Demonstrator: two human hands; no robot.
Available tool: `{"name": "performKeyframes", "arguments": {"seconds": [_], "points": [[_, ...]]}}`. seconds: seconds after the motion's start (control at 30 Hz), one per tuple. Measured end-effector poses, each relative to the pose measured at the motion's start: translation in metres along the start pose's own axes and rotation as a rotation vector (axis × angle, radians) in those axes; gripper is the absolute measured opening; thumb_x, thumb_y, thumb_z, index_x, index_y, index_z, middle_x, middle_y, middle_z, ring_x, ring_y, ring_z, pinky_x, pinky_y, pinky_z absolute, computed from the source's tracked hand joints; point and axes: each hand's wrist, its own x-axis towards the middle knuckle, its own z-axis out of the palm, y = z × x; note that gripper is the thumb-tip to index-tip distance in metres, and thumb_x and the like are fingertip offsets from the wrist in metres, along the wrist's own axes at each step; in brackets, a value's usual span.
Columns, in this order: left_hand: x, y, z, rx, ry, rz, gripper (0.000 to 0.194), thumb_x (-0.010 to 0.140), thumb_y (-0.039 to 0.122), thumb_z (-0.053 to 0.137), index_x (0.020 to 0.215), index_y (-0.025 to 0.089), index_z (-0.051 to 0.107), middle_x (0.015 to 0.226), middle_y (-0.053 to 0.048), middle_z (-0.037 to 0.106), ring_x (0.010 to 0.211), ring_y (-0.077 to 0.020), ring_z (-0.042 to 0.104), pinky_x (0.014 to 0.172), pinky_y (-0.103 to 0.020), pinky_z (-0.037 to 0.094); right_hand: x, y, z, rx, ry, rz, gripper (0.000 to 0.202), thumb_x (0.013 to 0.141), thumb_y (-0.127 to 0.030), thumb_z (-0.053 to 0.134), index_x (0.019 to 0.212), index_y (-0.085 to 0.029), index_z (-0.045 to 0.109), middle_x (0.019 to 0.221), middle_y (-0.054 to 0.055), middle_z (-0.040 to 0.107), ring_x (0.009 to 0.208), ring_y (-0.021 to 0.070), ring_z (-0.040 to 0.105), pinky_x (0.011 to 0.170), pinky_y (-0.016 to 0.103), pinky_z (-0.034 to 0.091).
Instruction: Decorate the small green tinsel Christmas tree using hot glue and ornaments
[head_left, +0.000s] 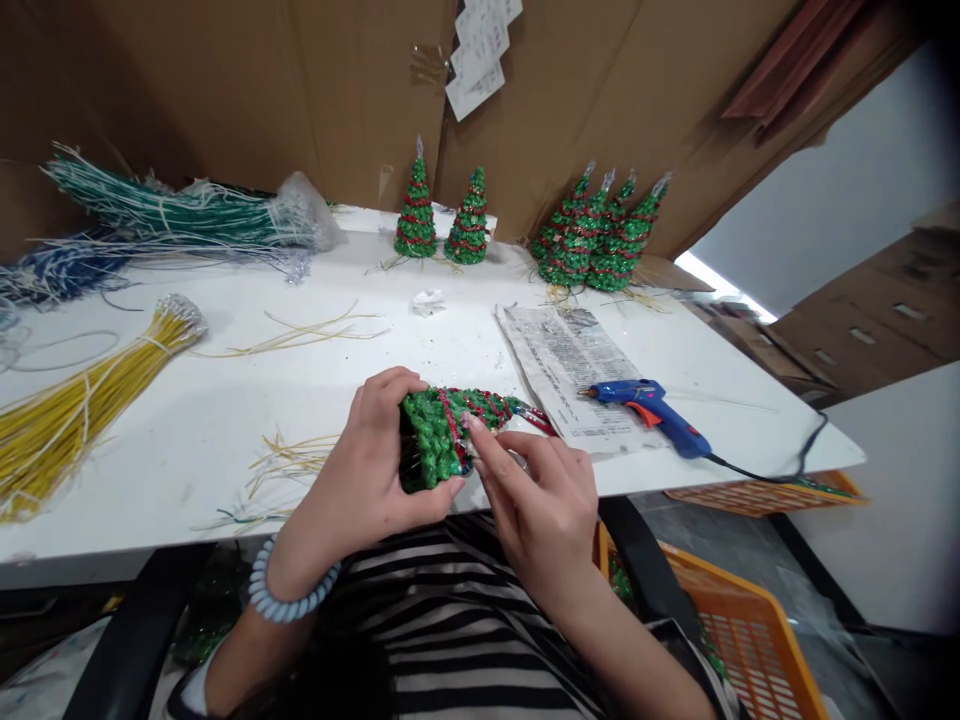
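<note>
A small green tinsel Christmas tree (pixel 439 440) with red garland lies on its side above the table's front edge, its tip pointing right. My left hand (pixel 367 460) is wrapped round its base, thumb below and fingers above. At the tree's near side, my right hand (pixel 540 490) is closed, with thumb and index fingertips touching the garland. Whatever is between those fingertips is too small to make out. Just beyond the tree's tip lies something with red handles (pixel 538 418), partly hidden. A blue glue gun (pixel 652 405) with an orange trigger rests to the right.
Finished-looking trees (pixel 416 215) stand at the back, with a cluster (pixel 600 240) further right. Bundles of yellow wires (pixel 97 400) and green wires (pixel 187 215) lie left. A folded newspaper (pixel 562 350) lies under the glue gun's nozzle. Orange crates (pixel 750 620) sit below the table.
</note>
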Motion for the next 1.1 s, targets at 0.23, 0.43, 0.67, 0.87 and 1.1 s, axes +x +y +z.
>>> {"name": "performKeyframes", "arguments": {"seconds": [0.23,0.43,0.67,0.87,1.1], "points": [[0.001,-0.002,0.001,0.010,0.002,0.011,0.066,0.076,0.035,0.066,0.129,0.024,0.027,0.124,-0.010,0.036,0.118,-0.0291,0.039,0.102,-0.047,0.037,0.001,-0.004,0.001,-0.023,0.012,0.008,0.028,0.096,-0.020,0.049,0.118,-0.019,0.065,0.084,0.005,0.068,0.073,0.0161,0.053,0.067,0.031,0.032],[0.000,-0.005,0.002,0.027,0.010,0.039,0.066,0.077,0.037,0.065,0.129,0.024,0.027,0.124,-0.011,0.037,0.118,-0.0296,0.039,0.102,-0.048,0.037,0.002,-0.007,0.001,-0.062,0.027,0.005,0.027,0.097,-0.020,0.048,0.116,-0.019,0.067,0.083,0.005,0.069,0.071,0.0168,0.052,0.064,0.031,0.029],[0.000,-0.005,0.002,0.042,0.020,0.044,0.065,0.078,0.036,0.065,0.129,0.023,0.027,0.124,-0.012,0.037,0.118,-0.0299,0.040,0.102,-0.049,0.037,0.004,-0.010,-0.001,-0.099,0.025,0.011,0.028,0.097,-0.020,0.047,0.115,-0.019,0.068,0.082,0.005,0.070,0.070,0.0162,0.052,0.062,0.032,0.027],[0.000,-0.004,0.003,0.057,0.030,0.055,0.064,0.078,0.035,0.064,0.129,0.023,0.026,0.123,-0.011,0.037,0.116,-0.0299,0.040,0.101,-0.049,0.038,0.005,-0.013,-0.002,-0.150,0.030,0.022,0.029,0.098,-0.022,0.045,0.114,-0.020,0.069,0.082,0.005,0.070,0.069,0.0158,0.051,0.061,0.032,0.025],[0.000,-0.005,0.003,0.066,0.033,0.067,0.064,0.078,0.035,0.063,0.129,0.024,0.025,0.122,-0.011,0.037,0.116,-0.0304,0.039,0.100,-0.051,0.038,0.005,-0.016,-0.001,-0.163,0.040,0.029,0.027,0.097,-0.020,0.048,0.113,-0.020,0.069,0.083,0.004,0.071,0.070,0.0162,0.050,0.061,0.033,0.024]]}}
